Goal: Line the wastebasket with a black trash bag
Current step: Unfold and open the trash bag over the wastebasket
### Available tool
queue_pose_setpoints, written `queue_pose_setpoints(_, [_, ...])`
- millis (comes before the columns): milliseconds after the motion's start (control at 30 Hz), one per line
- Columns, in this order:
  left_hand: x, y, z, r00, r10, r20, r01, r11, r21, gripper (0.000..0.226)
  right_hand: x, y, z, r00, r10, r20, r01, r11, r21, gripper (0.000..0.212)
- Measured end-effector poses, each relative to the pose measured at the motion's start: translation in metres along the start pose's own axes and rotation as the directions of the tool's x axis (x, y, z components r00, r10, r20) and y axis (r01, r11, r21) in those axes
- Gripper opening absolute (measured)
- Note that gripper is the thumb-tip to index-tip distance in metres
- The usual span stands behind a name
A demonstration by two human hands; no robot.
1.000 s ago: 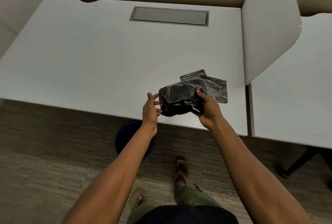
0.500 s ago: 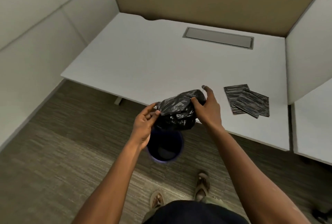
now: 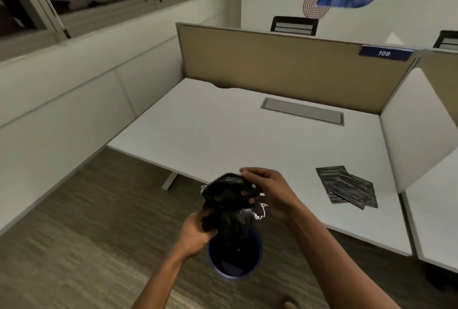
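Note:
A crumpled black trash bag (image 3: 229,203) hangs between both my hands, just above a round dark-blue wastebasket (image 3: 256,262) that stands on the carpet by the desk's front edge. My left hand (image 3: 195,233) grips the bag's lower left part. My right hand (image 3: 270,193) holds its upper right edge, fingers curled over the plastic. The bag's lower end dips toward the basket's mouth and hides part of its rim. Whether it touches the basket is unclear.
A white desk (image 3: 223,135) with a grey cable hatch (image 3: 302,114) lies ahead, walled by a tan partition (image 3: 285,65) and a white side panel (image 3: 416,135). Folded black bags (image 3: 347,190) lie on its right part. Windows and a white ledge run along the left.
The view has risen and swung left. My hands have carried the bag off the desk edge and down over the wastebasket, and the bag hangs longer than before.

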State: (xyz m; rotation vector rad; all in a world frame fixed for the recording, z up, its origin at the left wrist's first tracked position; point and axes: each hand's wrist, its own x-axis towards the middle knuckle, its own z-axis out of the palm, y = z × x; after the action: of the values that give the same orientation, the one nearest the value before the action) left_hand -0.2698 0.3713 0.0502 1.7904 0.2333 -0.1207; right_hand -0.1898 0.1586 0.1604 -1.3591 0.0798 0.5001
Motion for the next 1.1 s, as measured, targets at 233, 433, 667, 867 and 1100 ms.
queue_pose_setpoints(233, [0.002, -0.007, -0.026, 0.996, 0.091, -0.005, -0.083, 0.926, 0.367, 0.025, -0.004, -0.033, 0.019, 0.971, -0.232, 0.065, 0.234, 0.845, -0.482, 0.051])
queue_pose_setpoints(433, [-0.011, -0.016, -0.040, 0.958, 0.242, -0.153, -0.191, 0.938, 0.288, 0.033, 0.010, -0.061, 0.030, 0.928, -0.367, -0.070, 0.261, 0.771, -0.581, 0.012])
queue_pose_setpoints(667, [-0.017, -0.047, -0.064, 0.993, 0.066, -0.095, -0.060, 0.996, 0.066, 0.054, 0.017, -0.089, 0.038, 0.926, -0.378, -0.010, 0.291, 0.728, -0.621, 0.030])
queue_pose_setpoints(867, [-0.015, -0.056, -0.071, 0.992, -0.036, -0.123, 0.005, 0.971, -0.238, 0.024, 0.017, -0.092, 0.039, 0.924, -0.383, 0.002, 0.313, 0.751, -0.582, 0.034])
queue_pose_setpoints(1100, [-0.009, -0.067, -0.066, 0.956, 0.027, -0.292, 0.008, 0.993, 0.119, 0.071, 0.007, -0.087, 0.023, 0.898, -0.424, -0.117, 0.330, 0.825, -0.459, 0.038])
